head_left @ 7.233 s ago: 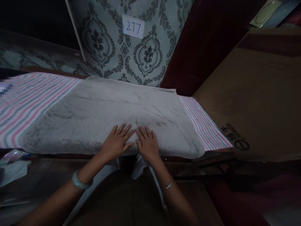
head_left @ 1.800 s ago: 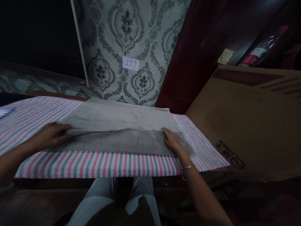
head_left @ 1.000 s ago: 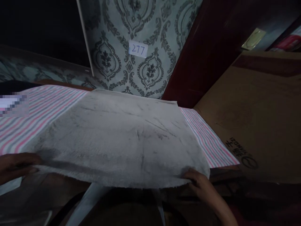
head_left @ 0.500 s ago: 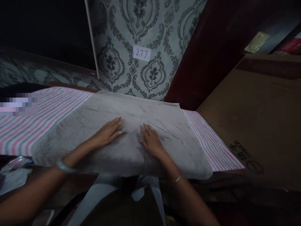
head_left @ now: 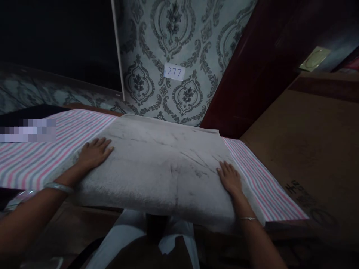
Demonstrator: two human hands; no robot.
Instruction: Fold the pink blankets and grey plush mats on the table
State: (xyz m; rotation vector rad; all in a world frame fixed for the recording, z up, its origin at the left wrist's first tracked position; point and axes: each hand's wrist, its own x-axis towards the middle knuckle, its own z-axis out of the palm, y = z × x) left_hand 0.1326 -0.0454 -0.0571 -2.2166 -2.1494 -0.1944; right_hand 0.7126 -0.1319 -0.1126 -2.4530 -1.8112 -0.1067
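A grey plush cloth [head_left: 151, 160] with dark crease-like streaks lies spread over the table, its near edge hanging down over the front. My left hand [head_left: 94, 153] rests flat on the cloth near its left side, fingers stretched out. Near the right side, my right hand [head_left: 230, 177] lies palm down with its fingers extended. Neither hand grips anything. Beneath the grey cloth, a pink, grey and white striped cloth [head_left: 70, 129] shows at both sides.
A large cardboard box [head_left: 303, 138] stands to the right of the table. Behind are a patterned wall [head_left: 131, 48], a paper marked 277 [head_left: 174, 72] and a dark screen [head_left: 56, 45]. A blurred-out item lies at the far left. My knees are under the front edge.
My hands have slid apart from the middle of the grey cloth, the left one leftward and the right one rightward. The view has tilted slightly.
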